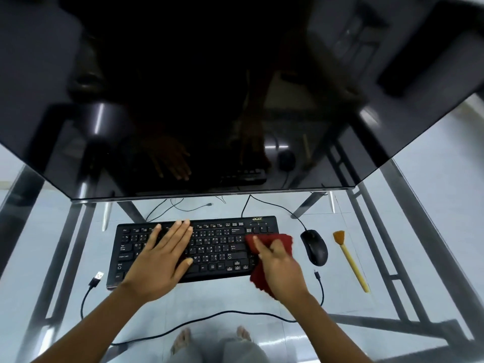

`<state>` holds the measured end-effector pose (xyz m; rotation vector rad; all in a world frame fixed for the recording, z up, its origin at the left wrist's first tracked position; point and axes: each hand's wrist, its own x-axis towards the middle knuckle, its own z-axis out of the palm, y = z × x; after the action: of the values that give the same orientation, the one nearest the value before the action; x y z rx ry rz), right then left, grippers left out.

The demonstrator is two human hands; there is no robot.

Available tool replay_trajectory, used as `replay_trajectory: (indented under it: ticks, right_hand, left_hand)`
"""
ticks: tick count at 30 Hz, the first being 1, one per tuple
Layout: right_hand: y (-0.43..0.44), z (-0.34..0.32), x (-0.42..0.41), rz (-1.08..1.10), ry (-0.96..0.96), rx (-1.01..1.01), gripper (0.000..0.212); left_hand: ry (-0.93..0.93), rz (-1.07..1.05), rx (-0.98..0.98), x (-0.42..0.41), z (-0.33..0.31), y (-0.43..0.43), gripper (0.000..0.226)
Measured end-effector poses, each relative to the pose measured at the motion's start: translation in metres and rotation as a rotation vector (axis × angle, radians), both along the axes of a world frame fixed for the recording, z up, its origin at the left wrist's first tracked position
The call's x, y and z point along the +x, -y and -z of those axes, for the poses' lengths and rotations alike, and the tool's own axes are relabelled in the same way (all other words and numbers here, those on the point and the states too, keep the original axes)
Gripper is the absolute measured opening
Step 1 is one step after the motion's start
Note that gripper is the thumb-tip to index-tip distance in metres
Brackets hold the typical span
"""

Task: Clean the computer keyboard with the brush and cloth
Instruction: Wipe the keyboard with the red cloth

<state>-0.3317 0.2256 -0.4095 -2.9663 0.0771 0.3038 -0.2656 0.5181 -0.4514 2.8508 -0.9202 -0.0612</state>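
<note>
Head view: two hands, left (159,260), right (281,268); one keyboard (220,247), cloth (284,241), brush (349,259).

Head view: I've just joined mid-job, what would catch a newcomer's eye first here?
The red cloth stands out, pressed by the right hand onto the right end of the black keyboard. The left hand lies flat on the keys at the left, steadying it. Right of the mouse, the yellow-handled brush lies untouched on the glass desk, and a big dark monitor fills the upper view.
</note>
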Motion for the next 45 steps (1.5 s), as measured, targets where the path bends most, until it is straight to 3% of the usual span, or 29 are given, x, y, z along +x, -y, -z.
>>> replay_trajectory:
  ticks: [2,7,11,13,15,17,19,21,23,29,34,37,40,45]
  right_hand:
    - [0.010,0.000,-0.001,0.126,0.020,0.070,0.058]
    - [0.005,0.014,-0.016,-0.234,-0.001,0.121,0.064]
    - [0.027,-0.003,0.004,-0.018,0.059,0.156,0.029]
    - [0.027,0.003,0.003,0.129,0.082,0.280,0.035]
    - [0.018,0.011,0.003,-0.019,0.065,0.145,0.056]
    - [0.019,0.016,0.003,-0.186,0.016,0.137,0.057]
    - [0.031,0.002,0.018,-0.086,-0.037,0.190,0.040]
    - [0.047,0.006,0.036,0.058,0.061,0.099,0.050]
    - [0.051,0.011,0.041,0.203,0.083,0.171,0.058]
    - [0.028,0.015,0.004,-0.306,0.000,0.012,0.079]
    - [0.034,0.004,0.037,0.000,0.030,0.023,0.062]
    - [0.007,0.005,0.028,-0.219,0.037,0.142,0.068]
    - [0.007,0.013,0.020,-0.410,0.007,0.100,0.076]
    - [0.018,0.002,0.045,-0.068,0.052,0.048,0.064]
  left_hand:
    - [-0.005,0.030,0.000,-0.010,0.000,0.019,0.069]
    - [-0.053,0.022,-0.013,-0.036,0.011,0.068,0.070]
    - [-0.061,-0.028,-0.024,-0.044,0.015,0.077,0.067]
    - [-0.057,-0.034,-0.032,-0.045,0.013,0.078,0.067]
    - [-0.062,-0.042,-0.041,-0.046,0.012,0.079,0.069]
    - [-0.060,-0.045,-0.050,-0.046,0.012,0.080,0.070]
    - [-0.056,-0.043,-0.059,-0.046,0.012,0.080,0.069]
    - [-0.053,-0.046,-0.060,-0.045,0.012,0.080,0.069]
    - [-0.056,-0.052,-0.069,-0.045,0.012,0.081,0.068]
    - [-0.065,-0.067,-0.138,-0.047,0.012,0.084,0.068]
    - [-0.075,-0.074,-0.149,-0.045,0.012,0.083,0.069]
    - [-0.078,-0.076,-0.160,-0.046,0.011,0.084,0.069]
    - [-0.086,-0.066,-0.158,-0.046,0.009,0.083,0.070]
    - [-0.091,-0.068,-0.144,-0.046,0.008,0.083,0.070]
